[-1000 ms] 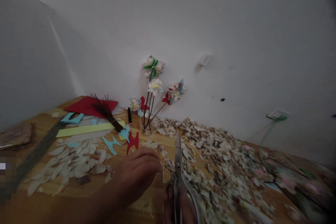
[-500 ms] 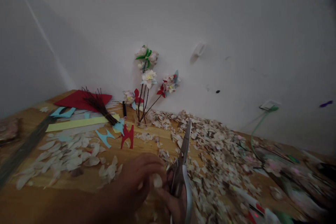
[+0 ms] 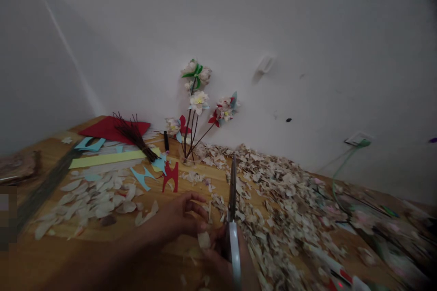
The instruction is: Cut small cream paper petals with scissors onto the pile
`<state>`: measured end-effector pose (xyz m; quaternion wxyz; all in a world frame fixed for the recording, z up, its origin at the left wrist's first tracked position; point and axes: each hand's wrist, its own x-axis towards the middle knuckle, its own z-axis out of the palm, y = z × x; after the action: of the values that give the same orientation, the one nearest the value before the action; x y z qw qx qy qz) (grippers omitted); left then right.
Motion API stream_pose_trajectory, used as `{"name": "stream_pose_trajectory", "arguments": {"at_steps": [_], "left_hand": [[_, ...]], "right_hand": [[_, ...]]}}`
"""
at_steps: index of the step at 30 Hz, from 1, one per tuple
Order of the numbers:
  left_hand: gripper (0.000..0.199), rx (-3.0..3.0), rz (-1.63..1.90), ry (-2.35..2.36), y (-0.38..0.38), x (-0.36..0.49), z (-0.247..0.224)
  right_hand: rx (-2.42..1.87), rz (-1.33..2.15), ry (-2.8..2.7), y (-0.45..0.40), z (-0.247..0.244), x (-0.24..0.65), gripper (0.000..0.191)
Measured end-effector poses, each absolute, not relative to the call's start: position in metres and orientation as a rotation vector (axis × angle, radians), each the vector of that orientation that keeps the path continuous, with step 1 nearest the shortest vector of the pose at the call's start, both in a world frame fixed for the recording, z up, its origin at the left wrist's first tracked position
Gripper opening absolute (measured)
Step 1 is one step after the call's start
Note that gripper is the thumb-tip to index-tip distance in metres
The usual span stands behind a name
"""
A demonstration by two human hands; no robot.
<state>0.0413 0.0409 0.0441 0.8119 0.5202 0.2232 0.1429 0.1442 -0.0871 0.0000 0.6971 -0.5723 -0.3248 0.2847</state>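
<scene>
My right hand (image 3: 223,259) is wrapped round a pair of scissors (image 3: 233,191), whose blades point up and away and look closed. A small pale petal (image 3: 204,239) sits at the thumb and fingertips of this same hand. Just to the left, my left hand (image 3: 182,218) has its fingers half curled and apart. Its thumb tip is at the petal's upper edge, and I cannot tell whether it presses on it. Below both hands is the wooden table (image 3: 153,254). To their left lies a spread of white petals (image 3: 102,200).
Dried petal scraps (image 3: 273,191) cover the table's right side. Handmade flowers (image 3: 198,100) stand on twigs against the wall. At back left lie a twig bundle (image 3: 134,136), red sheet (image 3: 99,128), yellow strip (image 3: 105,159) and red cutout (image 3: 170,177). A green cord (image 3: 334,182) hangs from a socket.
My left fingers have opened and spread away from the petal. The scissors have turned more upright, their tips shifting left. The whole view has shifted slightly.
</scene>
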Motion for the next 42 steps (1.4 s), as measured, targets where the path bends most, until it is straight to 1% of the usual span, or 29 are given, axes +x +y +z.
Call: {"name": "stream_pose_trajectory", "arguments": {"at_steps": [3, 6, 10, 14, 16, 18, 21, 23, 26, 29, 33, 35, 38, 42], "left_hand": [[0.056, 1.137, 0.312, 0.518, 0.043, 0.039, 0.048], [0.057, 1.139, 0.309, 0.53, 0.044, 0.04, 0.049], [0.049, 1.189, 0.362, 0.506, 0.055, 0.033, 0.058], [0.048, 1.489, 0.483, 0.599, 0.089, 0.008, 0.081], [0.049, 1.678, 0.541, 0.723, 0.11, -0.01, 0.091], [0.047, 1.917, 0.551, 0.947, 0.13, -0.028, 0.095], [0.044, 2.217, 0.405, 1.269, 0.15, -0.049, 0.091], [0.04, 2.269, 0.303, 1.401, 0.156, -0.058, 0.088], [0.034, 2.266, 0.25, 1.491, 0.159, -0.064, 0.086], [0.038, 2.28, 0.242, 1.507, 0.155, -0.063, 0.089], [0.042, 2.272, 0.243, 1.448, 0.143, -0.056, 0.098], [0.043, 2.236, 0.22, 1.401, 0.136, -0.051, 0.102], [0.04, 2.245, 0.207, 1.367, 0.125, -0.043, 0.106], [0.034, 2.357, 0.276, 1.213, 0.107, -0.024, 0.098]], "right_hand": [[-1.291, 0.669, -0.729, -0.088, -0.007, 0.148, 0.038], [-1.28, 0.66, -0.756, -0.086, -0.017, 0.153, 0.036], [-1.254, 0.612, -0.798, -0.084, -0.021, 0.155, 0.031], [-1.327, 0.608, -0.719, -0.085, -0.01, 0.153, 0.027], [-1.369, 0.586, -0.707, -0.086, -0.005, 0.154, 0.027], [-1.398, 0.557, -0.745, -0.086, -0.005, 0.156, 0.026], [-1.426, 0.542, -0.847, -0.087, -0.01, 0.16, 0.024], [-1.484, 0.56, -0.87, -0.087, -0.014, 0.161, 0.022], [-1.53, 0.582, -0.809, -0.088, -0.016, 0.16, 0.024], [-1.519, 0.537, -0.755, -0.089, -0.016, 0.163, 0.029], [-1.589, 0.488, -0.715, -0.09, -0.014, 0.174, 0.029], [-1.584, 0.474, -0.602, -0.09, -0.012, 0.181, 0.037], [-1.534, 0.46, -0.421, -0.088, -0.004, 0.186, 0.047], [-1.407, 0.486, -0.34, -0.087, 0.014, 0.186, 0.045]]}}
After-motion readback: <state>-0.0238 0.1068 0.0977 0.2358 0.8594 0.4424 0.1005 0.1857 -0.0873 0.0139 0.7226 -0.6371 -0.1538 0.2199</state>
